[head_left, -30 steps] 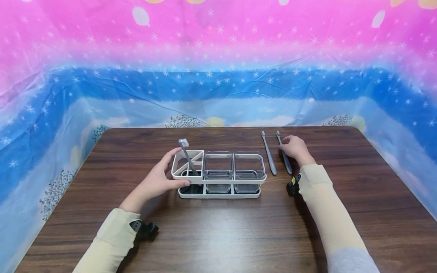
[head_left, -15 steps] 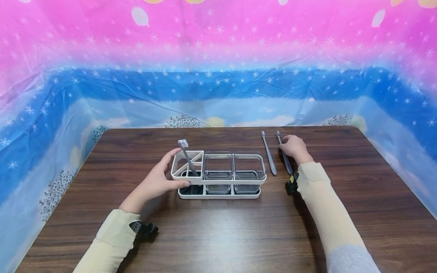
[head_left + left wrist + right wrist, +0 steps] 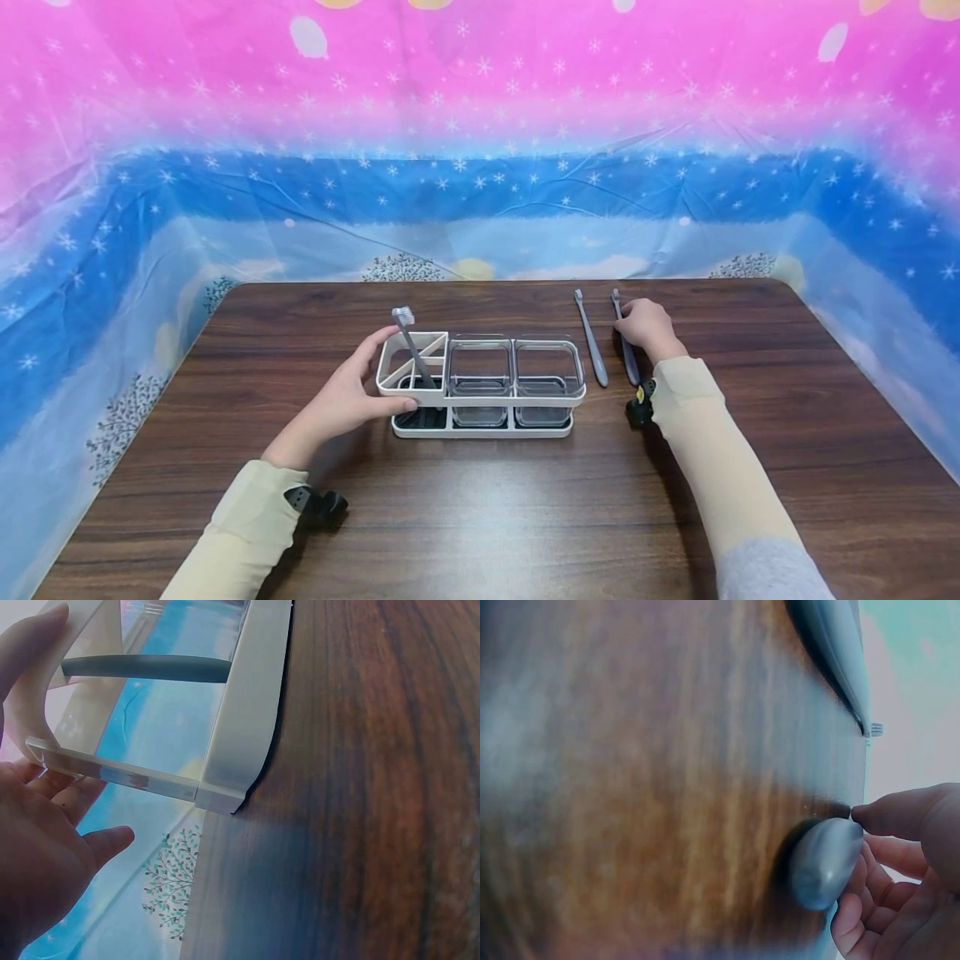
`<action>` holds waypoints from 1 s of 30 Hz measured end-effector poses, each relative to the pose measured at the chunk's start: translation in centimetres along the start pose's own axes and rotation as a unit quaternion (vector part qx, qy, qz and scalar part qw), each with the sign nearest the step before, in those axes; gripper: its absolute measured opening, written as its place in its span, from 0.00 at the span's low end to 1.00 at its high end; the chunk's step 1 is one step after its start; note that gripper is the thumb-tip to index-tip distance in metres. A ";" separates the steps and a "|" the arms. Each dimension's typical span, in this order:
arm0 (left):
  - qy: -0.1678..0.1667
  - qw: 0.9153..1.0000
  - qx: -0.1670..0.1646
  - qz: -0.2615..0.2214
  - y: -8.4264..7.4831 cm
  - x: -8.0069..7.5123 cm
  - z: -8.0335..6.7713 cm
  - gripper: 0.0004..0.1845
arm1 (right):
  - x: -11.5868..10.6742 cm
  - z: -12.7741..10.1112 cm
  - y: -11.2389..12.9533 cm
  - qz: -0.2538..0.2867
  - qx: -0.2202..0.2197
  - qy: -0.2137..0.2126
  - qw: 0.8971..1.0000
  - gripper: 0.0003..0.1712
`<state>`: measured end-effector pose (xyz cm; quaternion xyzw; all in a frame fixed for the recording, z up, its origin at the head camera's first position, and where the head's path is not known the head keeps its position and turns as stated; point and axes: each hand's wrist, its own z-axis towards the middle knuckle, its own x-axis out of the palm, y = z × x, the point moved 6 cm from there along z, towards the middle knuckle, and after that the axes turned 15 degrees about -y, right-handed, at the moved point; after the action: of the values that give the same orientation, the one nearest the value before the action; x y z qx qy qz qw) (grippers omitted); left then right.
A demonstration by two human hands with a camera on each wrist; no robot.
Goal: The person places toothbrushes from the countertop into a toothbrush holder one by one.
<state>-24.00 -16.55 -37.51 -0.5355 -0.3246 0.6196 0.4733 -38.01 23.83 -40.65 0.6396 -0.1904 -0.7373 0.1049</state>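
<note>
1. Surface: dark wood-grain table, far corners rounded, far edge running straight between them. I note a bright glare on the near part of the top.
2. Room: a printed cloth stands behind the far edge and along the left and right edges. Pink above, a blue band below that, pale blue at the bottom; white snowflakes, small leafy trees low down. Creases run through the blue.
3. A white two-tier holder stands mid-table, well apart from both side edges. I log two clear cups in its middle and right places. One grey toothbrush leans in the divided left section, bristles up, tilted toward the left edge; I cannot tell which compartment.
4. Left hand: grasping the holder's left end, thumb on the front of the upper rim.
5. Right hand: pinching the rightmost toothbrush, head toward the far edge. I cannot tell whether it clears the wood.
6. The other loose toothbrush lies between that one and the holder, head also toward the far edge.
</note>
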 end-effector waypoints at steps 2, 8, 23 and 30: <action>0.001 1.000 -0.001 -0.001 0.0 0.0 0.0 0.53 | 0.0 -0.1 -0.1 0.000 0.002 -0.002 1.000 0.24; 0.003 1.000 -0.006 0.000 0.2 0.1 0.0 0.53 | -0.2 -0.3 -0.2 0.011 0.004 -0.006 1.000 0.24; -0.001 1.000 -0.002 0.009 0.2 0.0 -0.1 0.53 | -2.9 -0.5 0.7 0.065 -0.010 -0.038 0.997 0.25; -0.002 1.000 -0.004 0.016 0.3 0.0 0.1 0.53 | -5.2 -0.9 2.0 0.107 -0.021 -0.055 0.993 0.23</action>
<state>-24.14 -16.61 -37.76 -0.5415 -0.3187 0.6270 0.4605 -36.51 23.93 -35.21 0.5720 -0.2474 -0.7597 0.1857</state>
